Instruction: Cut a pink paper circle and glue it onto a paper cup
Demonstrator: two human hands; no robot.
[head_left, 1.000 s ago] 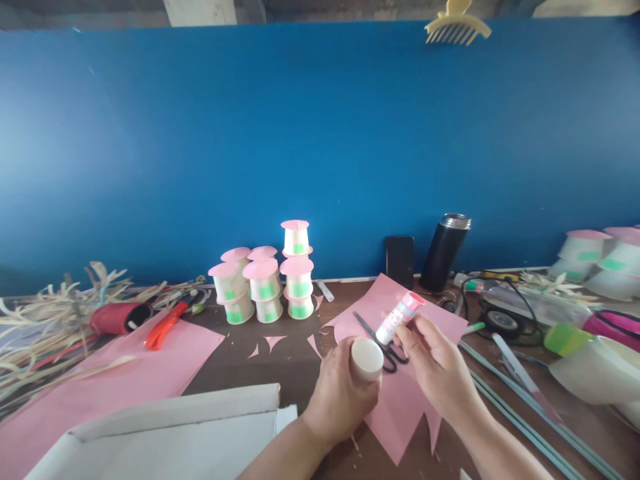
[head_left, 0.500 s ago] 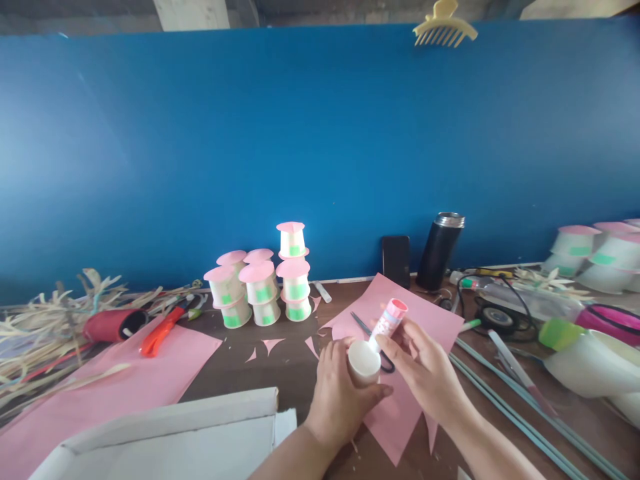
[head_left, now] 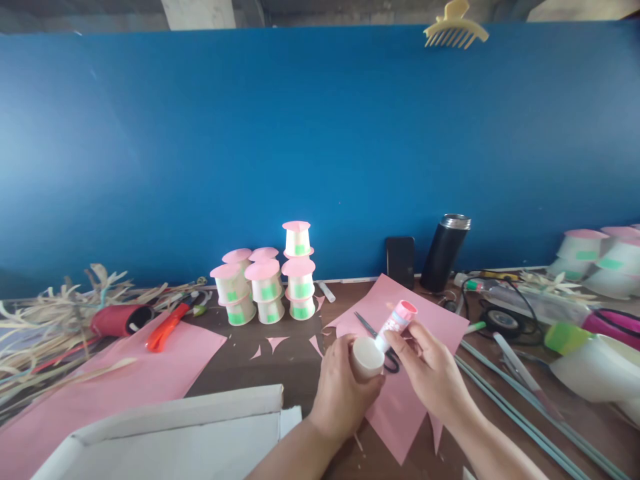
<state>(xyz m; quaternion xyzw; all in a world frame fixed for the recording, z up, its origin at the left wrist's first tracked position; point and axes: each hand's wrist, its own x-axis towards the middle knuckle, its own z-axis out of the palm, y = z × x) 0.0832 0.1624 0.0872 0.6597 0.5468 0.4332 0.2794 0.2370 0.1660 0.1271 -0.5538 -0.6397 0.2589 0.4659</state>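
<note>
My left hand (head_left: 343, 393) is wrapped round a small white paper cup (head_left: 367, 357), its flat bottom turned up towards me. My right hand (head_left: 430, 377) pinches a pink glue stick (head_left: 396, 324), tilted, with its lower tip touching the cup's rim. Both hands hover over a cut sheet of pink paper (head_left: 400, 393) on the brown table. Black-handled scissors (head_left: 376, 337) lie on that sheet just behind the cup, partly hidden by it.
Stacked white cups with pink lids and green tags (head_left: 267, 283) stand at the back centre, more (head_left: 600, 257) at far right. A phone (head_left: 399, 261) and black flask (head_left: 445, 252) lean by the blue wall. An orange cutter (head_left: 167, 327), red cup (head_left: 120, 319), straw strips (head_left: 45, 327), white box (head_left: 165, 433) and cables (head_left: 500, 317) surround.
The glue stick came down from above the cup until its tip met the cup's rim. The left hand kept hold of the cup and barely moved.
</note>
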